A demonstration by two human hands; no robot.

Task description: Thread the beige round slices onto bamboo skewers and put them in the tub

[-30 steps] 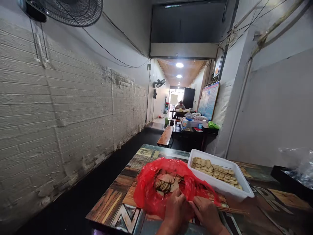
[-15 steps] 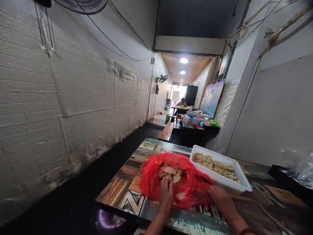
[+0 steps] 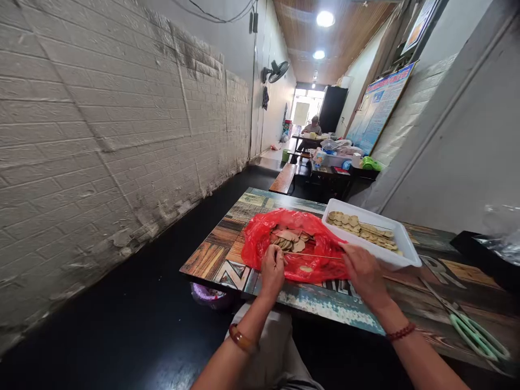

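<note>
A crumpled red plastic bag lies spread on the table with thin, round, beige slices heaped in its opening. Over the bag's near part stretches a thin wooden skewer, roughly level, between my hands. My right hand is closed round its right end. My left hand is pinched at the skewer's left end, at the edge of the heap; what its fingertips hold is too small to make out. One loose slice lies on the bag below the skewer.
A white tray behind my right hand holds rows of skewered slices. Green-handled scissors lie at the right. A purple bin stands below the table's left edge. Farther back are a bench and a seated person.
The view has tilted down and shifted, bringing my forearms and the scissors into fuller view. The skewer now shows clearly between my hands. My left hand stays by the slices.
</note>
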